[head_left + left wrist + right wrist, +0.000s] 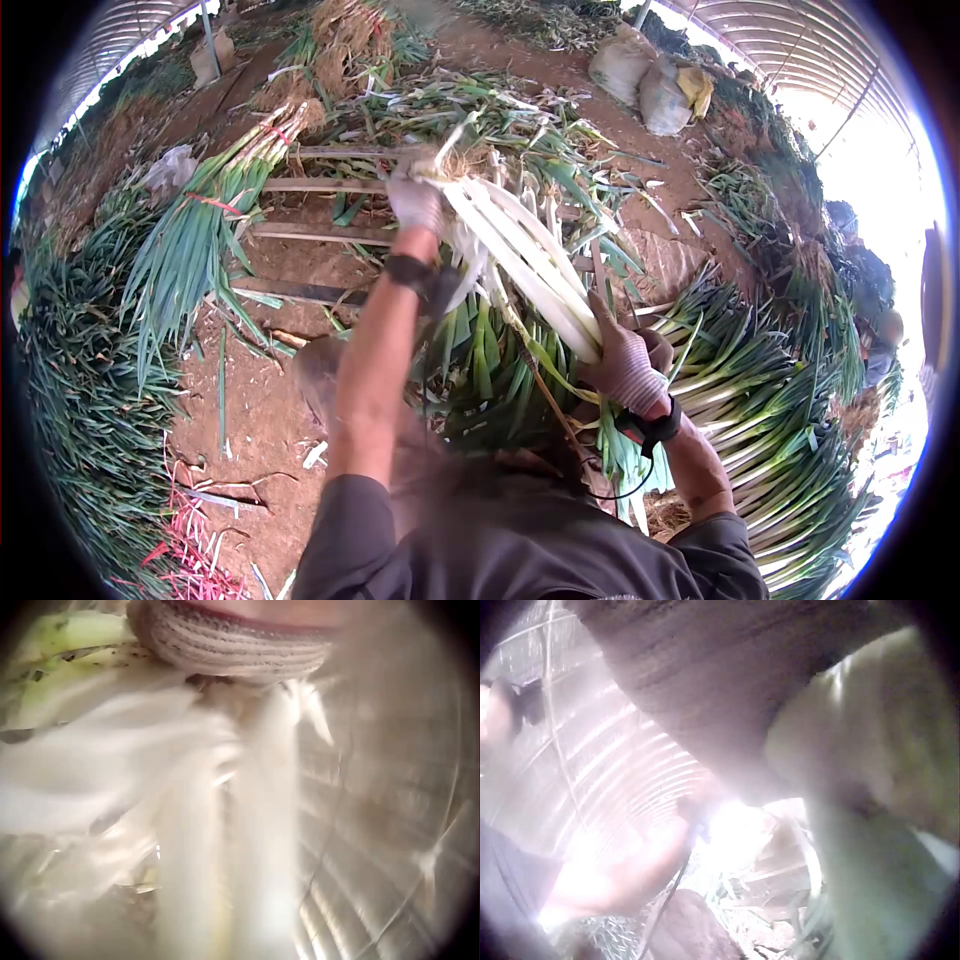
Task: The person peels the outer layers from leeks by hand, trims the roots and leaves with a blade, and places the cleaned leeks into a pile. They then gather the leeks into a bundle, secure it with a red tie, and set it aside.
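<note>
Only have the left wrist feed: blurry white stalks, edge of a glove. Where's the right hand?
Observer: Head view has the right hand gripping the pale stalks farther down, away from their roots.
Operator: And the left one?
Observer: The left hand is up by the root end. It's blurred there, so I can't make out how its fingers lie.
Operator: Any tied bundles around?
Observer: Yes, a bundle with red ties lies off to the person's left, its green leaves spreading toward the person.
</note>
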Available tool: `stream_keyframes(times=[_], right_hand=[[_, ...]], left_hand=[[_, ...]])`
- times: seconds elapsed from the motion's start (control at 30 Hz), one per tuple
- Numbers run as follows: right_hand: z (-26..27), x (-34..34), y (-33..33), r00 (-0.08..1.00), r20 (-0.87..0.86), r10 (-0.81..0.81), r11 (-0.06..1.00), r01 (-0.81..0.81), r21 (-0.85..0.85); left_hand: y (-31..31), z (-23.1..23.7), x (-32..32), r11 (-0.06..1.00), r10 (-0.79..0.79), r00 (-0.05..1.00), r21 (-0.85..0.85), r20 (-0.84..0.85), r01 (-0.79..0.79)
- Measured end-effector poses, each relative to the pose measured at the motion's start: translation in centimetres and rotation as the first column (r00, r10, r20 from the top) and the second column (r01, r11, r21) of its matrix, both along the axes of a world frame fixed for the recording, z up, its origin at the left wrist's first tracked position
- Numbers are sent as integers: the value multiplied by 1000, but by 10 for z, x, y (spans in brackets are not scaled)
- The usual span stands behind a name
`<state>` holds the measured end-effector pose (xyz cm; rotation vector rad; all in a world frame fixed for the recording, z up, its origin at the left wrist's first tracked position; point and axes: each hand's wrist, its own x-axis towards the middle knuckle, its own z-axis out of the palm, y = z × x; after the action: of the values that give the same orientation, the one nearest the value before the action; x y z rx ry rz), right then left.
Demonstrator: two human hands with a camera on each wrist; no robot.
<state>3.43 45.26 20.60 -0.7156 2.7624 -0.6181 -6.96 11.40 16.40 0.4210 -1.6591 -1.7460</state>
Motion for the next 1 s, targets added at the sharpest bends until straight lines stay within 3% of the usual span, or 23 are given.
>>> stream_keyframes(times=[0.1,0.17,0.23,0.3,0.33,0.37,0.4,0.43,0.47,0.53,0.57,0.63,0.73,0.77,0.8,0.87,0.93,1.0], right_hand=[[3,13,16,1000,-2,-15,996,15,-90],[-5,20,58,966,-259,23,1000,-25,-3],[-3,5,78,991,-101,-92,988,78,-132],[6,-8,76,977,130,-169,943,199,-268],[2,-19,73,955,213,-205,932,257,-255],[-5,-26,70,975,195,-105,892,179,-415],[-8,-30,66,974,210,-87,875,175,-451],[-9,-31,64,971,228,-71,857,177,-484],[-8,-31,64,972,227,-69,864,172,-473],[-4,-28,65,972,226,-71,876,169,-452],[2,-25,64,965,252,-68,882,176,-437],[12,-15,62,950,305,-63,891,192,-412],[-9,-17,72,975,217,-42,932,116,-343],[-18,-17,76,987,150,-60,947,104,-303],[-25,-16,78,994,81,-79,961,97,-260],[-36,-16,85,996,-49,-80,988,73,-136],[-32,-12,82,981,-193,35,998,-26,51],[-25,-3,68,982,190,-8,967,57,-250]], left_hand=[[-104,9,5,994,43,998,95,51,-47],[-209,29,20,972,202,978,110,59,-207],[-255,51,32,969,234,968,58,89,-239],[-183,53,28,948,75,981,-318,180,-14],[-143,45,27,922,-9,977,-377,211,90],[-97,32,21,955,-185,963,-194,196,223],[-53,18,14,912,-377,925,196,57,359],[-17,7,8,709,-435,889,553,-144,437],[15,0,6,465,-398,873,758,-281,456],[71,32,35,486,-371,893,767,-253,419],[86,33,37,233,-385,874,884,-298,404],[107,-36,-2,426,-468,835,754,-289,500],[131,-36,-18,95,-474,739,807,-478,583],[133,-53,-31,454,-550,726,582,-413,675],[131,-57,-33,706,-595,736,228,-323,671],[122,-65,-33,694,-701,712,-258,-32,672],[130,-89,-53,729,-671,679,-97,-298,678],[124,-112,-67,639,-673,603,73,-428,766]])
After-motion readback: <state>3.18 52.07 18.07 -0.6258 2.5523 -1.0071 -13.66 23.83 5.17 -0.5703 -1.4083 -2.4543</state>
